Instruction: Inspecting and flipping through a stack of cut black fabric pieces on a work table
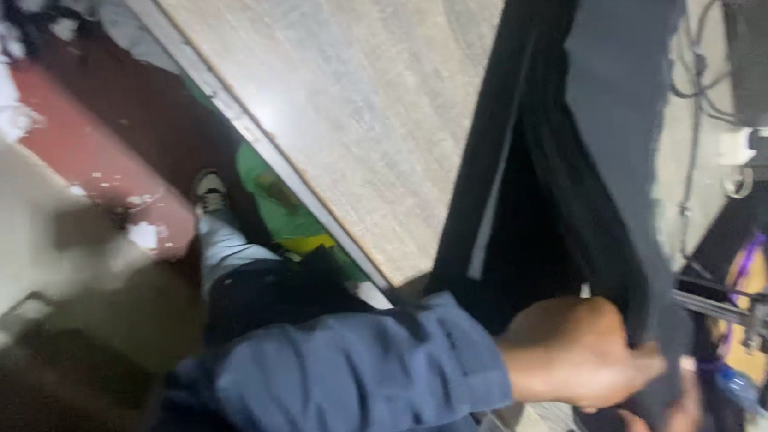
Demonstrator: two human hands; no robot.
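Two hands meet at the lower right of a tilted, blurred view looking down from the head. One hand (pixel 581 352), its arm in a soft blue-grey sleeve (pixel 361 380) reaching across from the left, has its grip clenched on a fold of dark cloth (pixel 617 131), thumb and fingers pinching the lower edge. Which of the person's hands this is cannot be told for sure from the angle; it reads as the left. Below it, only fingertips of the other hand (pixel 675 422) peek out at the bottom edge, touching the same cloth from beneath; whether that grip is closed cannot be told. The cloth is smooth, matte, charcoal to black, hanging in a long, flat strip with straight seams and a darker lining showing at one fold. It lies along the right edge of a pale counter (pixel 365 106) with a faint wood-grain, slightly glossy surface and a thin light rim; most of that surface is bare. Left of the counter, the floor (pixel 91 149) is dark red with white scraps, and a shoe (pixel 209 192) and a grey trouser leg stand just beside a green and yellow object (pixel 287 215). To the right, cables (pixel 691 78) hang against a wall, close behind the cloth, above a metal frame with purple straps (pixel 745 268).
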